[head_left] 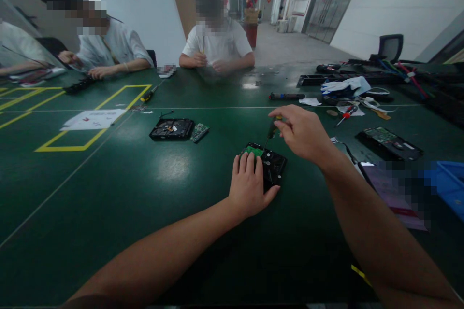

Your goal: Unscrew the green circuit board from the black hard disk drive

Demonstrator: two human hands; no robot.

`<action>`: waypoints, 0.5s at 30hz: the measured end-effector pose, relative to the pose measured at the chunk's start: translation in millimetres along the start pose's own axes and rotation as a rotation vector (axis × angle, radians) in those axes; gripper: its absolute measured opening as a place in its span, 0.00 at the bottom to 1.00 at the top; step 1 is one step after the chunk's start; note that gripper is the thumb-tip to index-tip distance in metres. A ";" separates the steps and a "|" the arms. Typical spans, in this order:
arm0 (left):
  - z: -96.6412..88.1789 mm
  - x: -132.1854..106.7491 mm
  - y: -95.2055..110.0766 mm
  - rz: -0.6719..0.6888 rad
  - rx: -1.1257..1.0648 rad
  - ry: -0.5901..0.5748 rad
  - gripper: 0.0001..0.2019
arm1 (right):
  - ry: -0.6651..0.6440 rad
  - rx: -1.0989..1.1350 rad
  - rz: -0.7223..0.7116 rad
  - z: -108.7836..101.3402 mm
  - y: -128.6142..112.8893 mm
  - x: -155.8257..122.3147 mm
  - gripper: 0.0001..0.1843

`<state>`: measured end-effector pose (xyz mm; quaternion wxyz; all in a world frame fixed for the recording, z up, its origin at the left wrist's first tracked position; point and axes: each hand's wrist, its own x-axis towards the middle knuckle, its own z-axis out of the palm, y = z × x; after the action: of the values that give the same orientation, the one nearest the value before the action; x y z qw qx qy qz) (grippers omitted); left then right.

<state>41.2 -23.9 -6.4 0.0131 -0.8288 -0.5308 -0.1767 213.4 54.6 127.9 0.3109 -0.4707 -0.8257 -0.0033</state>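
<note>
A black hard drive (pixel 276 166) lies on the green table in front of me, its green circuit board (pixel 255 149) showing at the far edge. My left hand (pixel 248 183) rests over its near left part, fingers stretched across the top and thumb along the near right edge, holding it down. In my right hand (pixel 302 130), thumb and fingers pinch the dark and yellow handle of a screwdriver (pixel 272 128). Its thin shaft slants down to the drive beside the circuit board; whether the tip sits in a screw is too small to tell.
Left of the drive are another opened hard drive (pixel 172 128) and a loose circuit board (pixel 199 132). A third drive (pixel 389 144), a red screwdriver (pixel 347 115), gloves (pixel 344 88) and a blue bin (pixel 447 186) stand to the right. Several people sit across the table (pixel 174 169).
</note>
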 end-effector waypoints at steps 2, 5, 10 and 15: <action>0.0 0.0 -0.2 0.003 -0.003 0.004 0.45 | 0.005 -0.006 0.016 0.6 0.6 -0.2 0.15; 0.0 0.0 -0.5 0.004 -0.007 0.006 0.45 | 0.020 -0.029 0.042 0.6 -0.4 -0.4 0.12; 0.2 -0.3 -0.7 0.005 -0.015 0.009 0.44 | 0.016 -0.037 0.031 -1.9 -1.5 -0.1 0.07; -1.2 -0.3 -0.5 0.006 -0.013 0.002 0.45 | -0.004 -0.001 0.090 -1.6 -0.4 -1.3 0.12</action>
<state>40.3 -24.1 -5.5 0.0086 -0.8302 -0.5273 -0.1810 214.4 52.9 128.6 0.3089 -0.5076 -0.8042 0.0113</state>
